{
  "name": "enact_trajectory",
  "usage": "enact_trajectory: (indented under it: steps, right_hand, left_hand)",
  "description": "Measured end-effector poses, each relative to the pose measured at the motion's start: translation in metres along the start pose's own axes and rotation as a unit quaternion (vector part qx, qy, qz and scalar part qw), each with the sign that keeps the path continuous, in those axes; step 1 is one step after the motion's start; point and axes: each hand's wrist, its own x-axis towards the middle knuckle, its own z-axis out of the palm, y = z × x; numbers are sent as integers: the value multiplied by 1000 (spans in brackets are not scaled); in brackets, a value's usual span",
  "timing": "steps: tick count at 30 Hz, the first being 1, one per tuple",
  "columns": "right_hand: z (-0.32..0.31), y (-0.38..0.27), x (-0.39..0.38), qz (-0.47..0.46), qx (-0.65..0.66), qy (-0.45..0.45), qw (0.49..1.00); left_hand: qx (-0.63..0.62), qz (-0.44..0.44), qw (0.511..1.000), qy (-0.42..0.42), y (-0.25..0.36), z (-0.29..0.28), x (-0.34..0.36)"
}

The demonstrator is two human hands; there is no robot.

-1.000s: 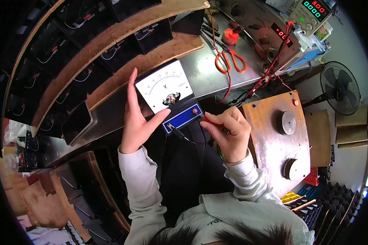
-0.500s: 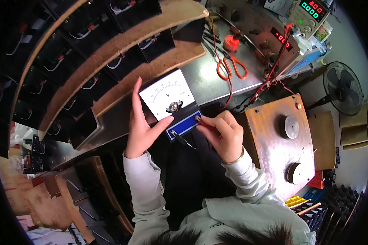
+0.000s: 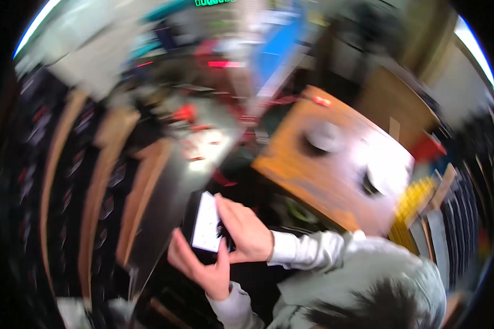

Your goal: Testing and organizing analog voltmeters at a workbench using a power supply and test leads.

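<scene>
An analog panel meter (image 3: 205, 223) with a white face and black casing is tilted between my two hands, low and left of centre. My left hand (image 3: 202, 270) grips its lower end, with thumb and fingers on opposite sides. Along the meter's right side lies my right hand (image 3: 248, 234), its fingers wrapped over the edge and hiding part of the face. Motion blur smears the dial markings. The blue strip below the face cannot be made out.
To the right stands a wood-topped box (image 3: 335, 164) with two round metal discs and a lit red lamp. Shelves (image 3: 93, 197) with dark compartments line the left. Blurred orange scissors (image 3: 200, 140) lie on the metal bench (image 3: 170, 189). Yellow and dark racks stand far right.
My view has swung to the right, blurring the scene. The meter has turned in my hands, and my right hand has moved from the blue strip to the meter's side.
</scene>
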Motion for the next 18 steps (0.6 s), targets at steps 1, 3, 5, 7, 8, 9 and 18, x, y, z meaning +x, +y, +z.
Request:
enact_trajectory:
  steps: [1,3,5,7,8,9,18]
  right_hand:
    - [-21,9,-22,25,-3,-15,1000]
    - [-75,32,-60,57,-85,6,995]
    - [-138,54,-95,120,-226,50,966]
    - [-194,64,-122,207,-372,139,894]
    - [-220,72,-132,272,-424,168,847]
    - [-241,80,-140,338,-472,199,790]
    - [-271,118,-166,432,-529,254,685]
  left_hand:
    - [-42,4,999,-33,14,7,-11]
    - [-228,-1,963,-148,35,22,-27]
    - [-278,4,926,-255,46,33,-37]
    - [-264,18,923,-280,47,40,-35]
    - [-260,17,921,-290,47,43,-31]
    - [-265,27,918,-294,48,45,-25]
    - [-251,85,923,-280,74,39,11]
